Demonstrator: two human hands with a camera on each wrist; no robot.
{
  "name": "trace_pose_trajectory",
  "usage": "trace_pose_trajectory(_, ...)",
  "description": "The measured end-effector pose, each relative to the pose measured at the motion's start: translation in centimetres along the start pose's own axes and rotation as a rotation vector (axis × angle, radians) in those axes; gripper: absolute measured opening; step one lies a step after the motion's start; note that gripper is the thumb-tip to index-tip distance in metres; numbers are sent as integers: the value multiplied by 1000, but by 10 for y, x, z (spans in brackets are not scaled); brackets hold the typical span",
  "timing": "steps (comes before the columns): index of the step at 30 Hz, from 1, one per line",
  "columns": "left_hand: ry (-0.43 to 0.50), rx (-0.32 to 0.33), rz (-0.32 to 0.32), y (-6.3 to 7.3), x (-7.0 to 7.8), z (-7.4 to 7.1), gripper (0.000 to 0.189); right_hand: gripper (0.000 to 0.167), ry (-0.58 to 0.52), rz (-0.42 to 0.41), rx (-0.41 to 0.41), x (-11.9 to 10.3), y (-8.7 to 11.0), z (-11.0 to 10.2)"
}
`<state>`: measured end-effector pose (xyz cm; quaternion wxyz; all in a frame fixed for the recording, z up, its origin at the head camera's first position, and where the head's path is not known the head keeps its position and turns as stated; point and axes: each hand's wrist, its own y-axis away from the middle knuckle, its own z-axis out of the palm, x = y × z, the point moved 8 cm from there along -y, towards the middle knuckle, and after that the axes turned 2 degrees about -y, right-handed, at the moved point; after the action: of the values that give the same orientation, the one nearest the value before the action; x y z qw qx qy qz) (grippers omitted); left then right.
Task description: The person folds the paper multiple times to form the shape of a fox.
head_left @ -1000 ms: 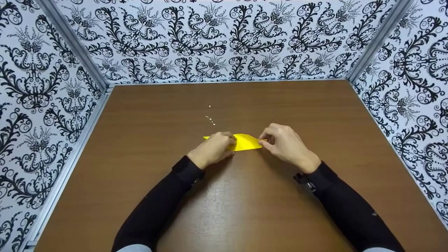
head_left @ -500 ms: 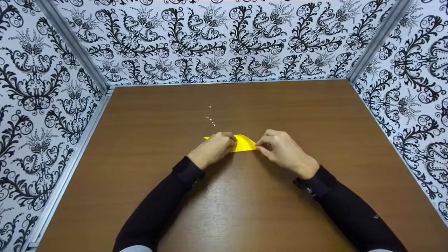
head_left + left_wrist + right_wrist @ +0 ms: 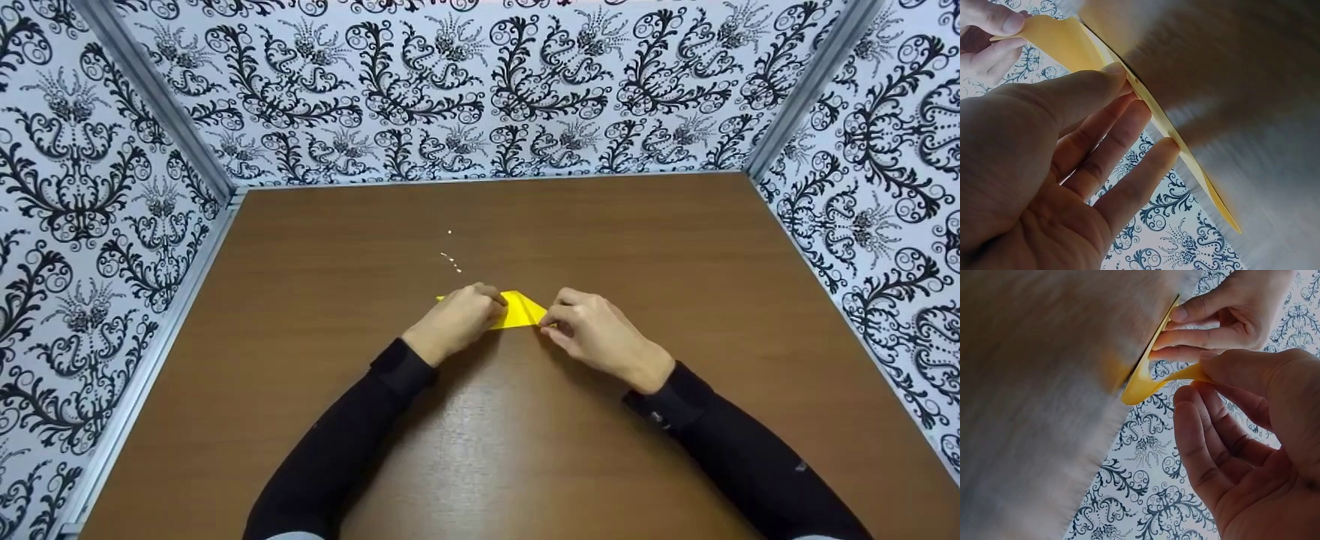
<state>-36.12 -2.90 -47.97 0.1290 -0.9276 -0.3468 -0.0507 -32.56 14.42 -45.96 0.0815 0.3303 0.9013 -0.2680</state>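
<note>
A piece of folded yellow paper (image 3: 516, 311) lies on the brown table, its right part bent upward. My left hand (image 3: 459, 319) holds the left part down, with its thumb (image 3: 1112, 70) and several fingertips along the paper close to the tabletop. Past that hand a pointed yellow tip shows on the left. My right hand (image 3: 600, 334) pinches the right corner between thumb and fingers. In the right wrist view the paper curls in a bend from the table up to this pinch. The fingers of the left hand cover part of the sheet.
Several tiny white specks (image 3: 452, 262) dot the table (image 3: 480, 450) beyond the paper. Walls with a black-and-white scroll pattern (image 3: 480, 90) enclose the back and both sides, joined by grey metal posts (image 3: 814, 86).
My right hand has moved left and slightly toward me with the corner, so the paper's right part is bent more sharply, with a crease-like line showing. My left hand stays nearly in place.
</note>
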Motion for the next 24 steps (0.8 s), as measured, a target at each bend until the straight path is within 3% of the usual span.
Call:
trace_pose_trajectory(12,-5,12,10,-4,1,-2,14,9,21,-42,-75,-8,0,8)
trace_pose_trajectory(24,31,5,16,-2,-1,1,15,12,65,-20,-175,-12,-1,19)
